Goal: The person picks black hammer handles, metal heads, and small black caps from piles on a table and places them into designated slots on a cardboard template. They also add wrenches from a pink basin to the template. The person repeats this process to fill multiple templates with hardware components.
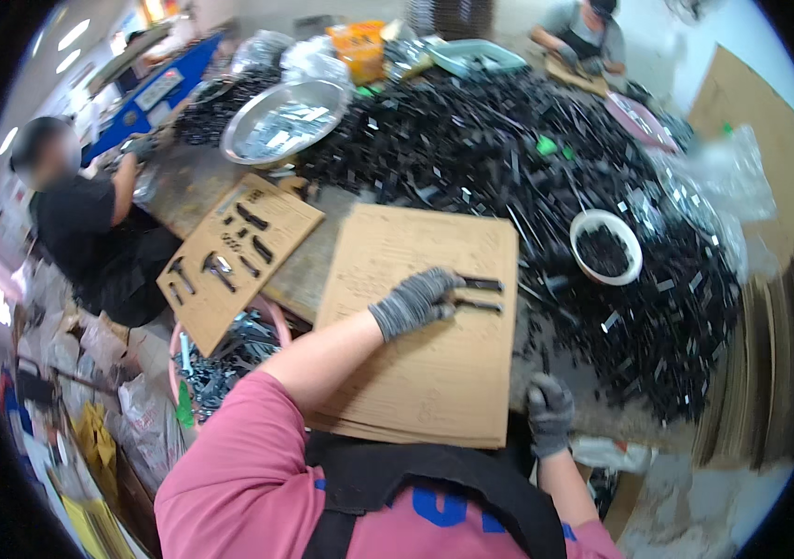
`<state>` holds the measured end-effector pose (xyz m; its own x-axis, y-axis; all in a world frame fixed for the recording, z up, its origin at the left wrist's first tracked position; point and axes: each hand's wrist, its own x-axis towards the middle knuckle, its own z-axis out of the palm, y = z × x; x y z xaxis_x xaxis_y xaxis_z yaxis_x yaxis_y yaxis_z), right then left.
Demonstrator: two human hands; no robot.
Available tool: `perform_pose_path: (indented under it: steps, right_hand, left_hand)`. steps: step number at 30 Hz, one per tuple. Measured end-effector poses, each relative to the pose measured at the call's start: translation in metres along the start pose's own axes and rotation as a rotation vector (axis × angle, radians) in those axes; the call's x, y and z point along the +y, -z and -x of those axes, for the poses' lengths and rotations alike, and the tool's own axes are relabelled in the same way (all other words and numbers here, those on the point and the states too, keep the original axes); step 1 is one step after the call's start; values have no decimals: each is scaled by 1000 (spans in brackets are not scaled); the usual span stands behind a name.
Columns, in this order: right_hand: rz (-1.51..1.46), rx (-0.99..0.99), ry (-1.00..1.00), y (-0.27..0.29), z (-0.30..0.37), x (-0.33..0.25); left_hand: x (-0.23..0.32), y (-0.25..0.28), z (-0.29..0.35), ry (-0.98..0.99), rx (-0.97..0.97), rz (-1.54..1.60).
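My left hand (418, 300), in a grey knit glove, rests on a stack of brown cardboard sheets (397, 382) in front of me. Two slim black pieces lie side by side at its fingers: the upper piece (483, 282) meets the fingertips, the lower piece (479, 306) lies by the thumb. Their exact kind is too small to tell. To the right of the cardboard, over the table edge, is my right hand (550, 410), also gloved, its fingers curled. A thin dark piece (546, 359) sticks up from them.
A big heap of black parts (471, 140) spreads behind and right, with a white bowl (576, 244) in it. A tool-laden cardboard (196, 317), a metal basin (232, 140) and a pink tub (285, 328) stand left. Cardboard sheets (760, 373) lean right. Two co-workers (75, 233) (592, 42) work nearby.
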<state>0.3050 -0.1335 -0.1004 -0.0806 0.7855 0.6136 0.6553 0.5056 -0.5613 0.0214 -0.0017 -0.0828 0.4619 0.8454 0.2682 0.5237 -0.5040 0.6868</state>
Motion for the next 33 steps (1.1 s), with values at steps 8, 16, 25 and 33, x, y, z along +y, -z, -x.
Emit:
perform_pose_path:
  steps: [8,16,25,33]
  right_hand:
    - [-389,-193,-386,3,16,13]
    - [-424,-218,-363,-12,-23,-71]
    - [-317,-368,-491,-17,-33,-72]
    - [-170,-398,-454,-28,-48,-93]
  left_hand:
    - [-5,89,116,294,192,-390]
    - [-13,47,199,436,244,177]
    - [-16,29,200,488,304,334]
    - [-40,-11,191,455,358,173]
